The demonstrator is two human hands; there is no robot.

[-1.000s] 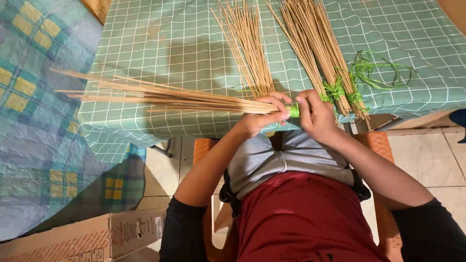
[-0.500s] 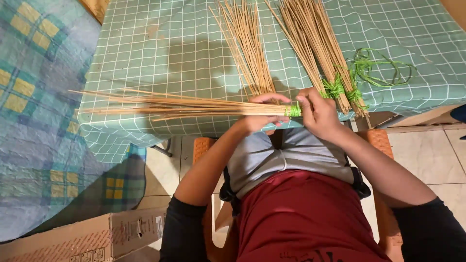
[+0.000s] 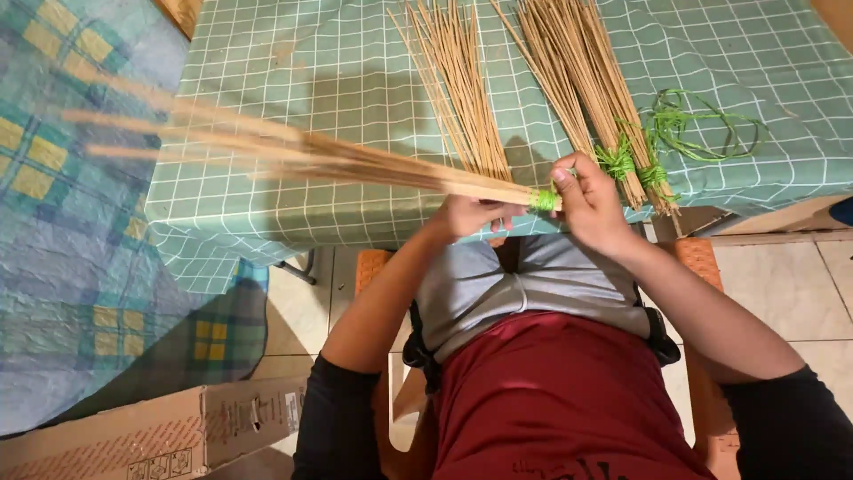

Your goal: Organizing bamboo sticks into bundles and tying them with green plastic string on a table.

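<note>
A bundle of thin tan sticks [image 3: 293, 158] fans out to the left, blurred, bound at its right end with green string [image 3: 544, 199]. My left hand [image 3: 471, 215] grips the bundle from below, just left of the binding. My right hand [image 3: 589, 204] pinches the bound end at the green wrap. Both hands hover over the near edge of the table with the green checked cloth [image 3: 311, 71].
A loose pile of sticks [image 3: 458, 84] lies on the cloth. Two tied bundles [image 3: 577, 80] lie right of it, with loose green string [image 3: 702, 124] beside them. A blue plaid cloth [image 3: 62, 267] hangs at left, a cardboard box [image 3: 133, 436] on the tiled floor.
The bundle's fanned end has swung upward and now points up-left, blurred by motion. Both hands stay at the green binding.
</note>
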